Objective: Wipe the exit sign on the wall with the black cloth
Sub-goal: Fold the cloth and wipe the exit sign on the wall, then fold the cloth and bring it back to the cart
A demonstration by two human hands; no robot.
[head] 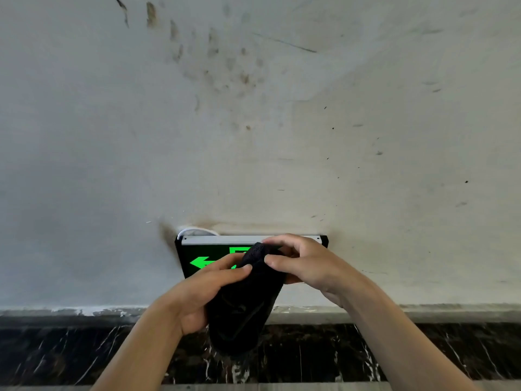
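A black exit sign (197, 251) with a lit green arrow pointing left and a silver top rail is fixed low on the wall. In front of it hangs the black cloth (242, 303), bunched and drooping. My left hand (203, 292) grips the cloth's left side, thumb on top. My right hand (304, 263) pinches the cloth's upper end near the sign's top right. Both hands and the cloth hide the sign's middle and right part.
The white wall (253, 122) above the sign carries brown smudges and scuffs. A white cable loop (194, 230) shows behind the sign's top left corner. Below runs a dark marble skirting (423, 351) with white veins.
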